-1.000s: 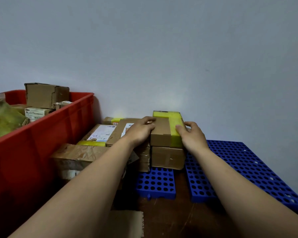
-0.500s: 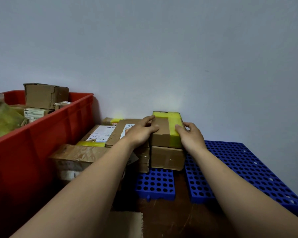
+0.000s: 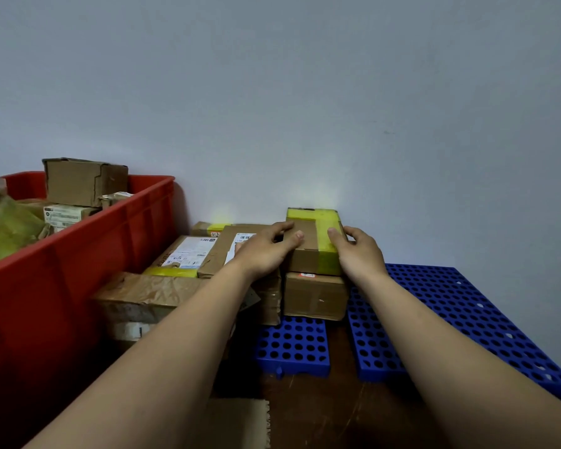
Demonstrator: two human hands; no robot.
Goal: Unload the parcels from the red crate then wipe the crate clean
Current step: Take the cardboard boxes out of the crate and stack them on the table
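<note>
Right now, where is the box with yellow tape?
In the head view, the yellow-taped box sits in the middle on a plain brown box by the wall, between the left hand and the right hand.

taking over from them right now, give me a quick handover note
Left hand and right hand both grip the yellow-taped parcel, set on a plain box in the stack beside the red crate.
Done: several parcels stacked outside on the blue pallet.
Left: release, unload the cardboard box and other parcels in the crate, then wipe it.
</note>
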